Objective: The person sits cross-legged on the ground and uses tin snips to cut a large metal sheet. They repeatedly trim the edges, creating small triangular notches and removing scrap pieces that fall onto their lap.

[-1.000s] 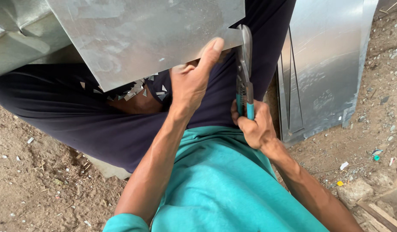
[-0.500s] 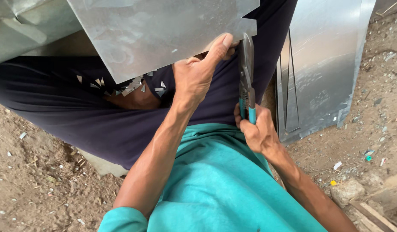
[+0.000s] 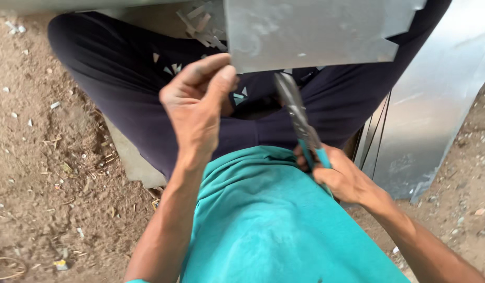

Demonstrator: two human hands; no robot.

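**Snips off the edge, sheet re-gripped at its corner**

Bare dirt ground [image 3: 48,157] all round, littered with small stones and scraps; person seated on it, dark trousers [image 3: 127,99], teal shirt [image 3: 274,220].

Galvanised sheet-metal piece [image 3: 310,31] sits across the lap at the top of frame, lower edge running roughly level, stepped notches at its right end. Compared with half a second ago the sheet has shifted right and up in view, and the head has tipped further down.

Left hand [image 3: 198,112]: thumb and fingers pinched shut on the sheet's lower-left corner. Earlier it clamped the lower edge right beside the blades; now it's at the corner, well clear of them.

Right hand [image 3: 342,178]: closed around the teal handles of the tin snips [image 3: 300,123]. Blades point up toward the sheet's lower edge, tips just under it, can't tell if they touch. Blades look nearly closed. Earlier they stood along the sheet's right edge; now they're below it, mid-span.

My read: one cut finished, sheet repositioned, snips lining up on the bottom edge.

Offcut slivers [image 3: 200,26] lie on the lap near the sheet. Second, larger metal sheet [image 3: 431,105] leans at the right, apart from the hands.
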